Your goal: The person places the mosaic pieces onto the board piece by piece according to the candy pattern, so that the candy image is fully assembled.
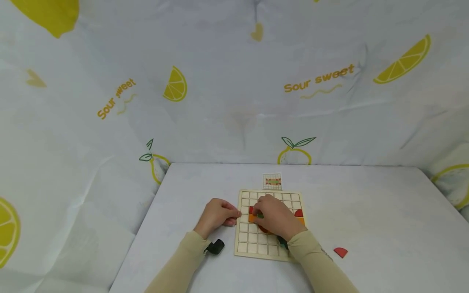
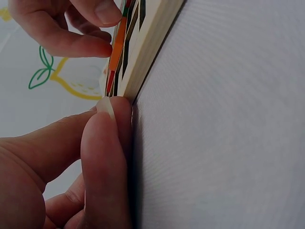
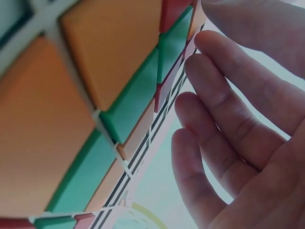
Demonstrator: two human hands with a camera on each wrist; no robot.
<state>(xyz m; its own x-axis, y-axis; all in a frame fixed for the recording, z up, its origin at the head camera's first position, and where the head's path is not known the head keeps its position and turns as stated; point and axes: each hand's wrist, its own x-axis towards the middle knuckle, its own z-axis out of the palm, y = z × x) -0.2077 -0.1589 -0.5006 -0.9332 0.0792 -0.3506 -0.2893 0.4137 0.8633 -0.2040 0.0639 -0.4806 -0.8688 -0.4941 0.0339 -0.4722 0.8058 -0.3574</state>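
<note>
A wooden grid board (image 1: 256,244) lies flat on the table in front of me. Red (image 1: 299,213), orange (image 3: 109,52) and green tiles (image 3: 138,95) sit in its middle rows. My left hand (image 1: 218,215) is curled at the board's left edge (image 2: 147,47), with thumb and fingertip (image 2: 107,143) pressed against the rim. My right hand (image 1: 275,217) lies over the middle of the board and hides most tiles. Its fingers (image 3: 228,124) are loosely extended beside the tiles, and its fingertips (image 2: 76,45) touch an orange tile's edge. I see no piece held in it.
A loose red quarter-circle piece (image 1: 340,252) lies on the table right of the board. A small pattern card (image 1: 272,181) sits just beyond the board's far edge. A white cloth with lemon prints (image 1: 176,83) walls in the table.
</note>
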